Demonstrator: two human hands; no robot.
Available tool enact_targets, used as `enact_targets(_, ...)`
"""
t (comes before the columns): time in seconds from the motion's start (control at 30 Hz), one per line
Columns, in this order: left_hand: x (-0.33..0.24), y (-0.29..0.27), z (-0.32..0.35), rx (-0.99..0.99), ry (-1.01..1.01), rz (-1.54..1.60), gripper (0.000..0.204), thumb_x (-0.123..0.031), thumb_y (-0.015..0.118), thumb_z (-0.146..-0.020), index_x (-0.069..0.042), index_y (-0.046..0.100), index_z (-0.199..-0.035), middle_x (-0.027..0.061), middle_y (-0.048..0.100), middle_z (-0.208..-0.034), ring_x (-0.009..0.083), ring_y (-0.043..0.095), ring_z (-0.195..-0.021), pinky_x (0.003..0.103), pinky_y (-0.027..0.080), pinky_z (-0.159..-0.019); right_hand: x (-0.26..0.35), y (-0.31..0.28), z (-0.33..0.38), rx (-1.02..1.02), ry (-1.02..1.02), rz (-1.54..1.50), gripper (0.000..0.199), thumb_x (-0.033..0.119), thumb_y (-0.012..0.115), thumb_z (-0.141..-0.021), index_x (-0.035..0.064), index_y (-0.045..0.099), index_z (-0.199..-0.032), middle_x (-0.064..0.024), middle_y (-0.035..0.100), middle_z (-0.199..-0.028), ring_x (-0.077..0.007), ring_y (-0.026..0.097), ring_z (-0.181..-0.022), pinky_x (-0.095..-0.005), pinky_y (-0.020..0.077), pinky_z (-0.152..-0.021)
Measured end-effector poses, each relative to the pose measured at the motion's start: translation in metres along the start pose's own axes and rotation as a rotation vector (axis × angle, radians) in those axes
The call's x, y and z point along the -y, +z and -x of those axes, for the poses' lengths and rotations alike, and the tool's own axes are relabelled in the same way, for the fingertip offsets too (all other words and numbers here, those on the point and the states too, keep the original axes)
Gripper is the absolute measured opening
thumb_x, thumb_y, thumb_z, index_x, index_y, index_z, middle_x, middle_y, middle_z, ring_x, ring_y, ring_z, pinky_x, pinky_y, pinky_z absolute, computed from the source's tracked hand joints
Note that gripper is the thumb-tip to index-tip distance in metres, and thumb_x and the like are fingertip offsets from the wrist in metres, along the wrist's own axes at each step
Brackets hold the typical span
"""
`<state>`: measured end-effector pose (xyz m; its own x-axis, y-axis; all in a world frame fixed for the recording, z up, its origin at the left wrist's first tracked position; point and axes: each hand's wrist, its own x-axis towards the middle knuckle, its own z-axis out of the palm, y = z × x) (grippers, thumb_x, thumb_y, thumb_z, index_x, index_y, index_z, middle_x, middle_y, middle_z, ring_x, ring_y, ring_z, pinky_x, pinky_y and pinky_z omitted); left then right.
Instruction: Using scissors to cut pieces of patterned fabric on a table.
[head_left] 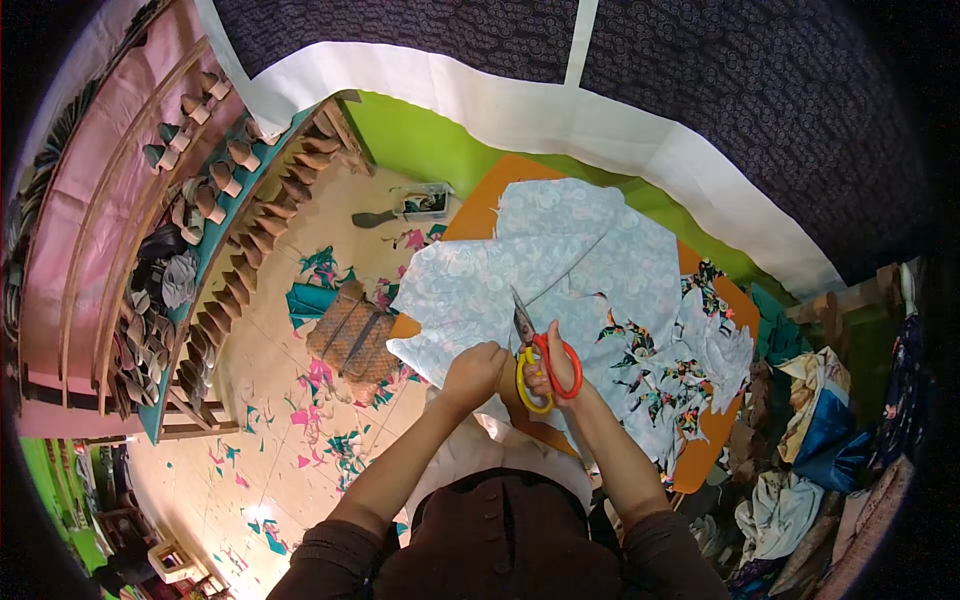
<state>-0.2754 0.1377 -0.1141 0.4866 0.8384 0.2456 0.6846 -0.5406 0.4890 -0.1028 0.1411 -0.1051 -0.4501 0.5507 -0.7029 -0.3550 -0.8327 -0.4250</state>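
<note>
A pair of scissors (523, 322) with one red and one yellow handle loop is in my right hand (548, 372), its fingers through the loops. The blades point away from me over the cloth, looking nearly closed. My left hand (475, 376) is closed in a fist at the near edge of a pale blue patterned fabric (460, 285), just left of the scissors. Part of this fabric lies folded over itself on an orange table (490, 205). Cut pieces with a black floral print (640, 350) lie on its right side, pale undersides showing on some.
Shoe lasts (225, 180) line a teal-edged shelf (205, 260) at the left. A brown bag (350, 335) and pink and teal scraps (310, 400) lie on the tiled floor. A clear box (428, 202) stands by the green wall. Fabric heaps (780, 510) crowd the right side.
</note>
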Motion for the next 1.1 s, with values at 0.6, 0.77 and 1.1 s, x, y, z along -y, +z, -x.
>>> enact_targets(0.6,-0.004,0.017,-0.041,-0.036,-0.269,-0.100,0.034,-0.019,0.060,-0.071,-0.002,0.048,-0.097,0.0124,0.048,-0.085,0.0286,0.051,-0.077,0.035,0.045,-0.059,0.010,-0.007,0.044,-0.012,-0.036,0.329,0.059,0.066,0.029,-0.079,0.0103,0.043,-0.094,0.0038,0.033,-0.057,-0.0034,0.027,-0.042,-0.0179,0.0216,-0.036)
enact_targets(0.77,-0.010,0.020,-0.049,-0.150,-0.212,-0.055,0.021,-0.014,0.056,-0.073,-0.003,0.049,-0.089,0.0122,0.049,-0.079,0.0286,0.051,-0.074,0.036,0.045,-0.060,0.006,-0.018,0.043,-0.014,-0.039,0.325,0.062,0.067,0.030,-0.078,0.0084,0.043,-0.094,0.0034,0.033,-0.058,-0.0039,0.029,-0.041,-0.0184,0.0221,-0.035)
enact_targets(1.1,-0.008,0.024,-0.043,-0.199,-0.221,0.051,0.011,-0.009,0.055,-0.074,-0.002,0.051,-0.082,0.0133,0.051,-0.077,0.0303,0.052,-0.073,0.037,0.044,-0.062,0.014,-0.017,0.049,0.041,-0.016,0.332,0.065,0.068,0.032,-0.076,0.0058,0.041,-0.091,0.0018,0.034,-0.059,-0.0049,0.029,-0.042,-0.0196,0.0235,-0.036)
